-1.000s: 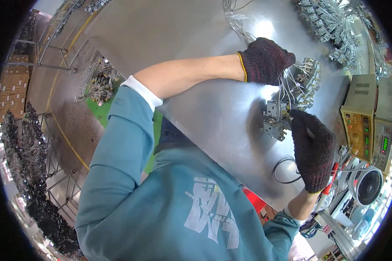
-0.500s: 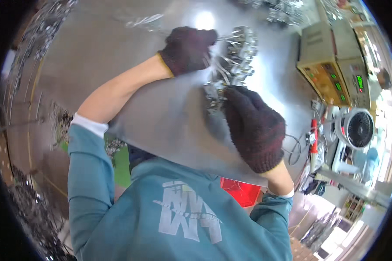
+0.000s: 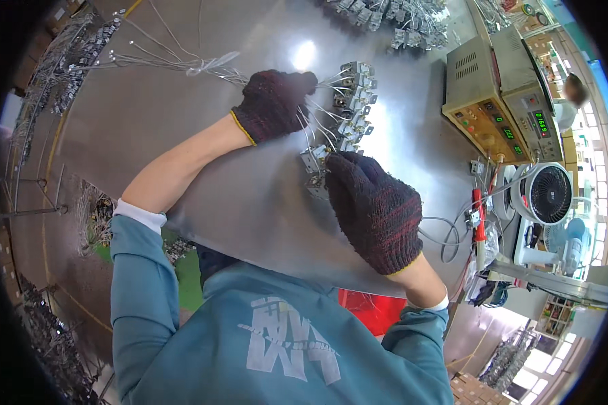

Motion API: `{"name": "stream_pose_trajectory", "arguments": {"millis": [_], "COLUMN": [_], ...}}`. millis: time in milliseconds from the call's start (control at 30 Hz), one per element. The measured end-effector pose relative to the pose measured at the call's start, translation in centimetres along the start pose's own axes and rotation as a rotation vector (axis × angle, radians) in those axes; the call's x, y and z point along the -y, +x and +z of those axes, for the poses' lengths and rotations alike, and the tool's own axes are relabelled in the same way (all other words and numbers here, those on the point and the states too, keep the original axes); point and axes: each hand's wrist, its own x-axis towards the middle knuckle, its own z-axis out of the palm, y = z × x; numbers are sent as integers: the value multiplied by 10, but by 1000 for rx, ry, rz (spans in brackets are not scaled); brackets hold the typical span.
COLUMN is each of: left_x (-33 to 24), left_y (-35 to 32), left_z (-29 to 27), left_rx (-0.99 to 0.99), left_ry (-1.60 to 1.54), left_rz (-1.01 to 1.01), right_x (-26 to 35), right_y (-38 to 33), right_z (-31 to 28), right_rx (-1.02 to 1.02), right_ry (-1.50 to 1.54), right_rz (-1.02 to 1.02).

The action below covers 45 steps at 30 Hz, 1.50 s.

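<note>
My left hand (image 3: 277, 104), in a dark knitted glove, is closed around a bundle of thin white wires (image 3: 216, 65). The loose ends trail off to the left, while the other ends fan out to a row of small metal parts with tabs (image 3: 353, 101) on the table. My right hand (image 3: 375, 209), gloved alike, is closed with its fingertips at a boxy metal part (image 3: 314, 160) at the near end of that row. The fingers partly cover this part, and their exact grip on it is hidden.
The grey metal table (image 3: 250, 196) carries a pile of similar wired parts (image 3: 392, 20) at the far side. At the right stand two meter boxes with green displays (image 3: 500, 101), a small black fan (image 3: 549, 194), a red-handled tool (image 3: 479, 223) and cables. A red bin (image 3: 371, 310) lies below the near edge.
Both hands and the row of parts have shifted slightly left in the picture, and the left hand sits lower. The wires and parts show more sharply. Both hands stay closed.
</note>
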Motion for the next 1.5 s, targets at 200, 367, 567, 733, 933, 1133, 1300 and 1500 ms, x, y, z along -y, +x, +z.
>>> {"name": "stream_pose_trajectory", "arguments": {"millis": [200, 367, 567, 733, 933, 1133, 1300, 1500], "left_x": [6, 7, -10, -30, -8, 24, 32, 34], "left_y": [9, 16, 16, 11, 23, 21, 21, 16], "left_z": [-15, 22, -3, -1, -1, 8, 5, -1], "left_rx": [-33, 35, 295, 289, 113, 80, -64, -203], "left_ry": [45, 11, 43, -153, -58, -212, -463, -421], "left_rz": [19, 45, 78, 348, 351, 125, -20, -245], "right_x": [1, -38, -131, -120, -58, -9, -54, -91], "right_y": [7, -1, -31, -6, 44, 99, 132, 154], "right_z": [-3, -21, -29, -37, -1, 21, 53, 48], "right_rx": [19, -150, -223, -259, -75, 383, 501, 342], "right_ry": [6, 347, 18, -245, 75, -6, 177, 352], "right_rz": [36, 64, 207, 62, -180, 68, 55, 17]}}
